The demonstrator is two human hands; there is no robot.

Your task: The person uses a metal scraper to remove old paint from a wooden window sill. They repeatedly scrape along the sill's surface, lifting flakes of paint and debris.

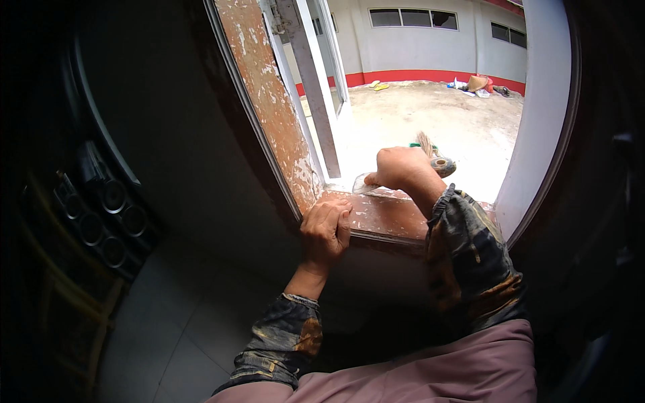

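My right hand point(406, 168) is closed round a scraper. Its pale metal blade point(363, 184) points left, low over the window sill point(390, 216), and the butt of its handle point(442, 165) sticks out on the right. Whether the blade's edge touches the wood cannot be made out. Brown paint on the sill is chipped, with pale specks. My left hand point(326, 225) lies on the sill's left corner, holding nothing, its fingers laid over the edge. Next to it rises the window frame's left jamb point(279, 101), its orange-brown paint flaking to white.
A white-edged window sash point(326, 87) stands swung outward on the left. Beyond the scraper shows a bristle brush point(424, 142). Outside, a heap of things point(478, 84) lies by a white wall with a red band. Dark round-ended objects point(114, 195) stand indoors at left.
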